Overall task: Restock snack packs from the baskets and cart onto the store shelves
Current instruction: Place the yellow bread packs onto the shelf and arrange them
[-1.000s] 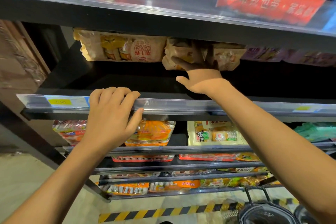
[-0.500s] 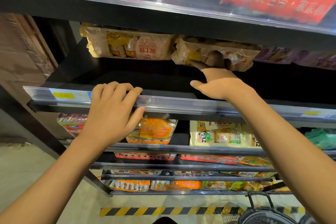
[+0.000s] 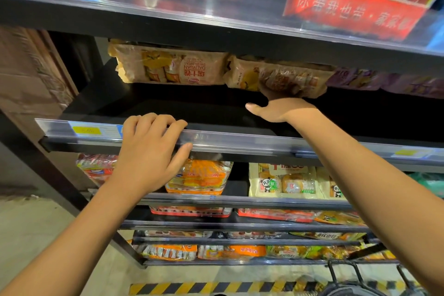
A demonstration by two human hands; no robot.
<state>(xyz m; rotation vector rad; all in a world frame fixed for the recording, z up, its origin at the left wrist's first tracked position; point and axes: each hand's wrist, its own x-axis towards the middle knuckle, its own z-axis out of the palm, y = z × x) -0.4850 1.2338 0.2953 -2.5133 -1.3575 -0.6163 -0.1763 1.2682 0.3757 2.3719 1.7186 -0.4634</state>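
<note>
Crinkled tan snack pack (image 3: 286, 79) — right hand (image 3: 281, 108) reaches beneath.

Left hand (image 3: 149, 156): fingers curled over an edge, thumb spread below and pointing right, forearm running down to lower left. Right hand (image 3: 281, 110): reached up and forward, thumb stuck out to the left, fingers hidden from view, grip cannot be judged. Right forearm extends down to lower right. Both arms bare.

A dark shelf (image 3: 182, 108) bears two tan snack packs (image 3: 173, 67) side by side.
</note>
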